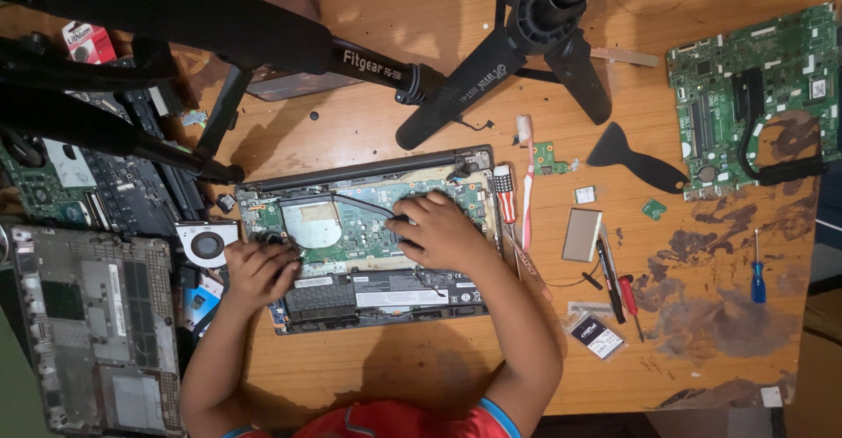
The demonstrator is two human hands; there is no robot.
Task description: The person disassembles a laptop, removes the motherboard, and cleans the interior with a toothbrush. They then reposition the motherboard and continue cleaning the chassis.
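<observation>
An opened laptop base (368, 236) lies on the wooden table (421, 359), its green mainboard, heat pipe and black battery exposed. My left hand (259, 267) rests on the base's left side near the fan area, fingers curled against the board. My right hand (438, 227) presses on the middle-right of the mainboard, fingertips touching the black heat pipe. Whether either hand pinches a small part is hidden by the fingers.
Black tripod legs (491, 61) cross the far side. A loose fan (207, 245), a grey bottom cover (88, 333) and another dismantled laptop (96, 184) lie left. A toothbrush (526, 175), screwdrivers (630, 302), a black pry tool (636, 162) and a green mainboard (754, 87) lie right.
</observation>
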